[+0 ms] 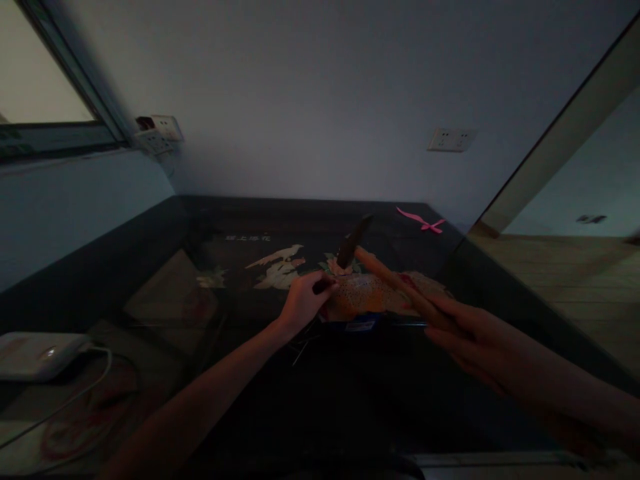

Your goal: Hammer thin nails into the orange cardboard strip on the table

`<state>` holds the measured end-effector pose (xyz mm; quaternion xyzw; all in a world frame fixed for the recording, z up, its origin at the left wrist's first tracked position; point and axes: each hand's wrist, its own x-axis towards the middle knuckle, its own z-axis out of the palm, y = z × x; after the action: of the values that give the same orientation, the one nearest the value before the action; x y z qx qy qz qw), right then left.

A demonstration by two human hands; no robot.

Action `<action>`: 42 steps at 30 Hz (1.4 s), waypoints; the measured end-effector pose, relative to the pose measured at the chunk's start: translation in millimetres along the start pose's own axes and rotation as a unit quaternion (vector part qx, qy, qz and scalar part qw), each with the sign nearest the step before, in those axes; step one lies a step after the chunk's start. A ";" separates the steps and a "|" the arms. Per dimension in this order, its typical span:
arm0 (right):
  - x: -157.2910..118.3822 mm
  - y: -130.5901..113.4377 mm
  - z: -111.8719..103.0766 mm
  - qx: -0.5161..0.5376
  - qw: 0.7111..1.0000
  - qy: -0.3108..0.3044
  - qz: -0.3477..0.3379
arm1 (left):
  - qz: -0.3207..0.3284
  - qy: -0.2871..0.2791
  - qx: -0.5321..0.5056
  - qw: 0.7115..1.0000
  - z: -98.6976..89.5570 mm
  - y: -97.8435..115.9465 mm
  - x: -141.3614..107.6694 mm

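My right hand (467, 333) is wrapped around the wooden handle of a hammer (395, 279). Its dark head is raised just beyond and above my left hand. The fingers of my left hand (309, 297) are pinched together at the left end of an orange-brown, speckled, flat thing (363, 297); what they hold, if anything, is too dark to make out. A blue label or wrapper (360, 325) shows along the near edge of the speckled thing. Several thin, pale, nail-like pieces (300, 350) lie just below my left hand.
The dark glossy table (320, 400) bears a printed bird and flower picture. A pink ribbon-like thing (425, 221) lies at its far right corner. At the left sits a white device (43, 355) with a cable. Wall sockets (451, 139) are on the wall behind.
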<state>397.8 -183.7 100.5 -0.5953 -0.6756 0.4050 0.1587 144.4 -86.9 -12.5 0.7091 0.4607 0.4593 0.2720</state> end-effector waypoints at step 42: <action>7.3 7.9 6.2 -0.105 0.988 0.029 -0.108 | -0.010 -0.001 -0.018 1.000 1.9 -4.7 2.3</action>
<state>397.0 -179.4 88.9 -0.5435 -0.7700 0.2946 0.1579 144.6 -82.7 -16.2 0.6999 0.4594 0.4643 0.2892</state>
